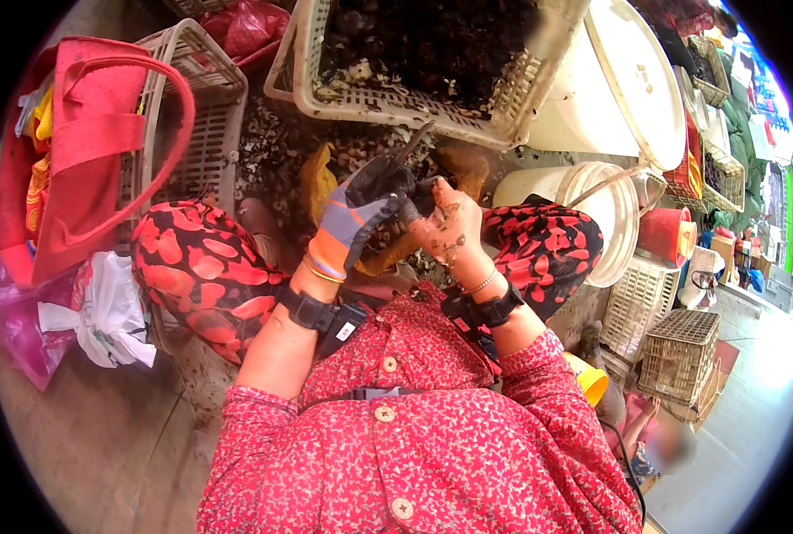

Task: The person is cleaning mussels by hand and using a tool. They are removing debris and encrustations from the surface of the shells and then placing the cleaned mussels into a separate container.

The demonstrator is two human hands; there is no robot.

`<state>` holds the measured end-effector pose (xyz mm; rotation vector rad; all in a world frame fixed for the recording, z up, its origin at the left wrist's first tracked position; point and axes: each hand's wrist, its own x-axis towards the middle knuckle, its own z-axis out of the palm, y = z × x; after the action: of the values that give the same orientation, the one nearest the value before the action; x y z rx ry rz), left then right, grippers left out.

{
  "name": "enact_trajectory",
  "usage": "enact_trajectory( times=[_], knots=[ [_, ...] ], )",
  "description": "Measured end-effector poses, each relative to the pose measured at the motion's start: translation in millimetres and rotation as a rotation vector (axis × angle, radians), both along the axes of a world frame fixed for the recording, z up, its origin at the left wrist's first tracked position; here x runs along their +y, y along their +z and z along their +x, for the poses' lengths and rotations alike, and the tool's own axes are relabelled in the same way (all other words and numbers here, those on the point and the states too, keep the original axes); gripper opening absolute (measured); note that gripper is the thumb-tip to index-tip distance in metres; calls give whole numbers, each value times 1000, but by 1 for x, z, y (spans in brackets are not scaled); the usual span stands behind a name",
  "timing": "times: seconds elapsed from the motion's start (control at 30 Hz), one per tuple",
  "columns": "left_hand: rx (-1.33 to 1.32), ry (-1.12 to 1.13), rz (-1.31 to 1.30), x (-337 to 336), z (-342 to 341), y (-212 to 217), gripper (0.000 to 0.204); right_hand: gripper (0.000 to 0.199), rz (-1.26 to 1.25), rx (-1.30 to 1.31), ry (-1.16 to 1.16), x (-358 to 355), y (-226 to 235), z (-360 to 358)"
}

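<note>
In a grey and orange glove with dark, dirty fingers, my left hand (359, 209) is closed around a thin dark pointed piece (414, 141) that sticks up toward the crate. My right hand (450, 222) is bare and spotted with dark bits. Its fingers are pinched close against the glove's fingertips, and what lies between them is too dark to name. Both hands meet above my lap, between my knees. Around them show yellow-orange parts (318, 185) of something mostly hidden. Just beyond stands a pale plastic crate (396, 110) with many small dark pieces (423, 44) inside.
White and dark scraps (267, 147) litter the ground. At left are a red bag (94, 125), another crate (209, 142) and a white plastic bag (112, 307). White buckets (592, 98) stand at right. Farther right are stacked crates (681, 356) and another person (650, 427).
</note>
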<state>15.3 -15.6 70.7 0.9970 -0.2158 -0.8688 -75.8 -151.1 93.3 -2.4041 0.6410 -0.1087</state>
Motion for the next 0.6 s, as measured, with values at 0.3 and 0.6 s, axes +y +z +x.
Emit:
enact_trajectory(
  times=[0.3,0.6],
  knots=[
    [-32,195,27,4,15,-3,35,39,-317,-3,185,-15,14,57],
    [72,97,86,4,14,-28,33,14,780,-479,-194,-42,-6,117]
  ],
)
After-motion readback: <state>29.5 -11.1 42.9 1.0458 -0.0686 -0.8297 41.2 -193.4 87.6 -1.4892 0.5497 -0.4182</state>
